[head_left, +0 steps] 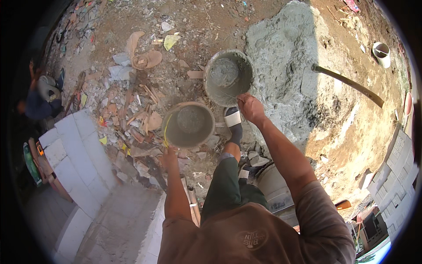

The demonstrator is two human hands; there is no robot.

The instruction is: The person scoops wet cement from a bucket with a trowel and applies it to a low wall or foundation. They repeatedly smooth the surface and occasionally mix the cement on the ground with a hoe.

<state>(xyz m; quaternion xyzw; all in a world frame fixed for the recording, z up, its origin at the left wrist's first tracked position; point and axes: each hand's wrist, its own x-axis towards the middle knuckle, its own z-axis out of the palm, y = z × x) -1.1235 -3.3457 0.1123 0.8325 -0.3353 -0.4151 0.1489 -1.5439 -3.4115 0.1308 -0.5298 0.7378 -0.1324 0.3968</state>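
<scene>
My left hand [169, 158] is closed around the lower end of a yellow cord handle, which runs along the left side of a grey bucket [211, 127]. That bucket's inside is coated with dried grey mortar, and little or nothing else shows in it. Farther off and to the right, a second mortar-smeared bucket [247, 66] stands at the edge of a heap of wet grey mortar [281, 57]. My right hand [250, 108] is closed at this bucket's near rim, where a thin handle meets my fingers.
A shovel or hoe handle [351, 83] sticks out of the mortar heap. Rubble and broken tiles [136, 105] cover the ground at left. A low white block wall [79, 149] stands nearby. A round drum [277, 185] is beside my legs. Another person [41, 94] crouches far left.
</scene>
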